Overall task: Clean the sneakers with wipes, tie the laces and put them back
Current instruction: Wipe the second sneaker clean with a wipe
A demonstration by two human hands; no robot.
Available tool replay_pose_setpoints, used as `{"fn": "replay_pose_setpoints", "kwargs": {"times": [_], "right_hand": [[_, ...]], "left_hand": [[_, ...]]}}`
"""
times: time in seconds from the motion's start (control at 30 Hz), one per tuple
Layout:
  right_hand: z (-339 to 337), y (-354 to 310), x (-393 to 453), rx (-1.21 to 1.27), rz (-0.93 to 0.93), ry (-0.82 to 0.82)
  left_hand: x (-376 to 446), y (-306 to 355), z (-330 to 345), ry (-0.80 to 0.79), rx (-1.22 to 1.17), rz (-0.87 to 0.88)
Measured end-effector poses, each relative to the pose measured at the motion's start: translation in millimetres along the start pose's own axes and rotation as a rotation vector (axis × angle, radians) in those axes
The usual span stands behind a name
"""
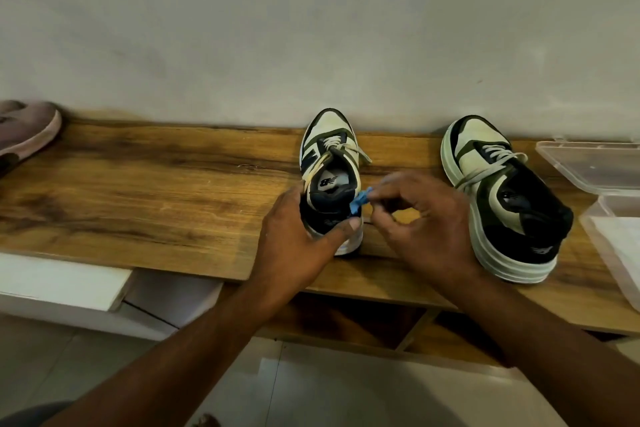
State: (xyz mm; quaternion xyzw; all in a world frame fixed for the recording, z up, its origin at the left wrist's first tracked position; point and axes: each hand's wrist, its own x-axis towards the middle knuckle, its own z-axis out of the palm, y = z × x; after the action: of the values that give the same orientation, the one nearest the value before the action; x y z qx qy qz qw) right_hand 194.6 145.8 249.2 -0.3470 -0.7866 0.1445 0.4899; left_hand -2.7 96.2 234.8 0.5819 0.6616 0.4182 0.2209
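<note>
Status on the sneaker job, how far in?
Early. Nothing looks finished: both sneakers sit on the wooden shelf with laces loose. In hand: left hand steadies the left sneaker at the heel, right hand pinches a small blue wipe beside its collar. Left: the right sneaker, tying, putting back.

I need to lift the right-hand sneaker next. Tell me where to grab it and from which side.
Grip the right-hand sneaker at its heel collar, coming from the near side. The heel faces the person, the toe points at the wall, and the padded opening is exposed, so fingers can likely hook inside with the thumb behind the heel. It stands apart from the clear box, so that side is free too.
</note>
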Motion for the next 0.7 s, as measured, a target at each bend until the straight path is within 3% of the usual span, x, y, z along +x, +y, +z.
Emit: {"fn": "replay_pose_setpoints", "kwargs": {"times": [0.1,0.23,0.37,0.57,0.63,0.7], "right_hand": [[2,1,5,0.045,0.074,0.097],[19,-5,-14,0.027,0.065,-0.017],[20,-11,-20,0.041,0.014,-0.057],[31,-25,-45,-0.048,-0.185,-0.363],[31,-31,-40,-0.084,-0.240,-0.327],[23,-35,-23,-0.093,-0.220,-0.148]], "left_hand": [[0,-1,3,-0.015,-0.026,0.006],[4,-6,-4,-0.093,-0.072,0.020],[9,-9,-19,-0.272,-0.224,0.016],[13,-8,-30,-0.367,-0.394,-0.017],[14,-7,-30,-0.381,-0.419,-0.014],[15,-7,-31,-0.389,-0.449,-0.017]]}}
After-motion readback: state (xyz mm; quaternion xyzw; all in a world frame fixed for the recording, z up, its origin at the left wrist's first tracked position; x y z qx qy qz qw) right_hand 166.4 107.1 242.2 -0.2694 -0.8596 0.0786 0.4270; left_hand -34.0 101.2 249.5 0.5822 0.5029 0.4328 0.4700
